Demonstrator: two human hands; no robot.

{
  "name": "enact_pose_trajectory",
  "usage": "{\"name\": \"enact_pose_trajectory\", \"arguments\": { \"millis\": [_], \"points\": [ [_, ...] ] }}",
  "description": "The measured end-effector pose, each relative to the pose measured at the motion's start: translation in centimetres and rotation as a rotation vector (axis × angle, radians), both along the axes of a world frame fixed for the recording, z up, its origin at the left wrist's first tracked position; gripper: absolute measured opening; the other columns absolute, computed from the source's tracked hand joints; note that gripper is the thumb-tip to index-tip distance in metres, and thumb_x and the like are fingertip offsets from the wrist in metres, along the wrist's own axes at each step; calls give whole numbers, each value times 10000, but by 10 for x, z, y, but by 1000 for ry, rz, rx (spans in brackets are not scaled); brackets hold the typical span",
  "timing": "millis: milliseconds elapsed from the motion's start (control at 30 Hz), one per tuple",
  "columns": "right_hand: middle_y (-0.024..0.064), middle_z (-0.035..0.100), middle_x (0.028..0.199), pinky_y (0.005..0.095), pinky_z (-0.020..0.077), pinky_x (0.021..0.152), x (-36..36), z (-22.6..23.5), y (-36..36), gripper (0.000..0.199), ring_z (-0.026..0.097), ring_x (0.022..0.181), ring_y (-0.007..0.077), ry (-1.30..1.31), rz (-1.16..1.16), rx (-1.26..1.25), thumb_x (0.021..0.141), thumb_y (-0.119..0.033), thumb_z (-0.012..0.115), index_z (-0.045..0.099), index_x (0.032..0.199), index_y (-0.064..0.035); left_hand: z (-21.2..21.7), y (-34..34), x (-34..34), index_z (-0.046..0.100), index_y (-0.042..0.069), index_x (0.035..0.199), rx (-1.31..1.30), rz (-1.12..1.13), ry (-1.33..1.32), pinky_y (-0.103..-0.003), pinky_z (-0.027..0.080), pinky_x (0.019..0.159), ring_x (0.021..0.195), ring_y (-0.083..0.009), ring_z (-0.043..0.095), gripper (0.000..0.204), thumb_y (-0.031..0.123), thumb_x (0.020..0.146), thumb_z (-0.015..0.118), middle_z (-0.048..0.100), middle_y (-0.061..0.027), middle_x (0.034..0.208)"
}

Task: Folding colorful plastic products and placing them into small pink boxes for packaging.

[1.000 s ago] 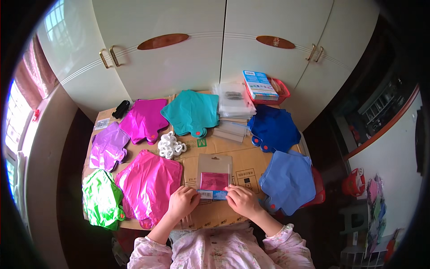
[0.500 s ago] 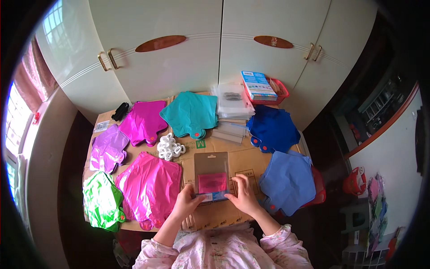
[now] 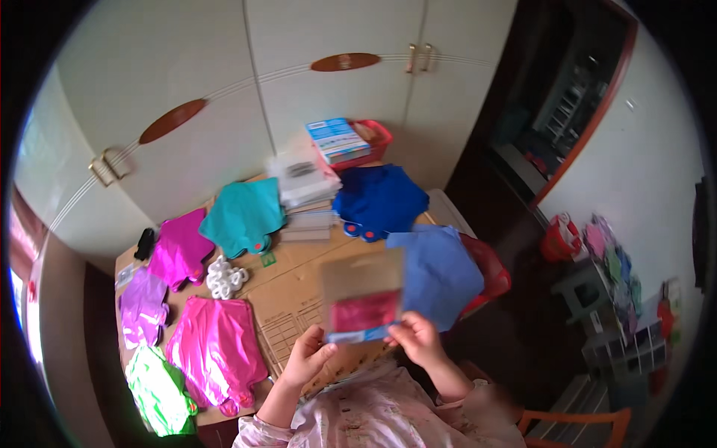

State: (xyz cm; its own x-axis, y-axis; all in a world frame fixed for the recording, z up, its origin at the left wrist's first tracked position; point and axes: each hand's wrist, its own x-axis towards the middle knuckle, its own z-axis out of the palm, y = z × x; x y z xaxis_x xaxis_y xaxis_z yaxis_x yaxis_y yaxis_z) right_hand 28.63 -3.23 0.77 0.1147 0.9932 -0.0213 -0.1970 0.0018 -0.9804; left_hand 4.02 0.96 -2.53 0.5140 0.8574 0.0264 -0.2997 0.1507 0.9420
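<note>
Both hands hold a flat see-through plastic package (image 3: 364, 285) in front of my body, above the cardboard. Folded pink material shows inside it, and a blue-and-white strip runs along its lower edge. My left hand (image 3: 305, 357) grips the lower left corner, thumb toward me. At the lower right corner, my right hand (image 3: 420, 340) pinches the edge between thumb and fingers. Motion blurs the package. A stack of light blue foil balloons (image 3: 437, 272) lies just beyond my right hand, and a shiny pink foil stack (image 3: 216, 347) lies left of my left hand.
Cardboard (image 3: 291, 321) covers the table. Around it lie teal (image 3: 243, 215), dark blue (image 3: 379, 198), magenta (image 3: 179, 246), purple (image 3: 143, 306) and green (image 3: 160, 392) foil stacks. White rings (image 3: 225, 278), plastic sleeves (image 3: 302, 183) and a red basket (image 3: 381, 138) are there too. An orange chair arm (image 3: 579, 420) is at right.
The view has swung right, so the table sits farther left. The package has come up off the cardboard in both hands, and my right hand has closed on its corner.
</note>
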Motion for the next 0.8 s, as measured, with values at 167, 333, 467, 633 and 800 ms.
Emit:
{"name": "enact_pose_trajectory", "arguments": {
  "millis": [167, 333, 467, 633, 800],
  "points": [
    [30, 601, 782, 212, 468, 543, 134, 9, -14, 60, 583, 632, 78, -230, -866, 187, 925, -77, 545, 580, 913, -30, 36, 0, 19, 541, 14, 1167, -79, 50, 234, -201, 412, 684, 737, -57, 483, 233, 120, 962, 511, 636, -37, 949],
    [37, 611, 813, 218, 502, 566, 300, -87, -34, 113, 581, 631, 95, -371, -864, -275, 906, -90, 583, 605, 974, -3, 18, -5, -6, 614, 22, 1049, -177, 163, 246, -156, 294, 498, 546, -3, 346, 182, 99, 962, 474, 649, -22, 855],
    [61, 599, 947, 309, 552, 635, 324, -177, 3, 246, 610, 818, 150, -150, -766, -464, 911, -217, 605, 584, 1061, -22, 13, -16, -27, 609, -12, 1041, -264, 311, 153, -159, 281, 483, 528, -8, 343, 182, 80, 956, 477, 658, -48, 860],
    [119, 614, 1012, 366, 531, 662, 355, -259, 50, 462, 618, 877, 209, -331, -579, -814, 906, -434, 563, 589, 1113, -22, 27, -30, -43, 617, -57, 1115, -109, 368, 250, -221, 416, 648, 679, -73, 460, 268, 122, 969, 481, 666, -79, 929],
    [128, 623, 1133, 336, 479, 751, 328, -170, 61, 388, 613, 885, 203, -842, -794, -238, 943, -327, 535, 584, 1194, -36, 46, -80, -83, 742, 37, 875, 80, 301, 653, -266, 420, 694, 777, -123, 508, 87, 84, 850, 674, 507, -5, 735]
  ]
}}
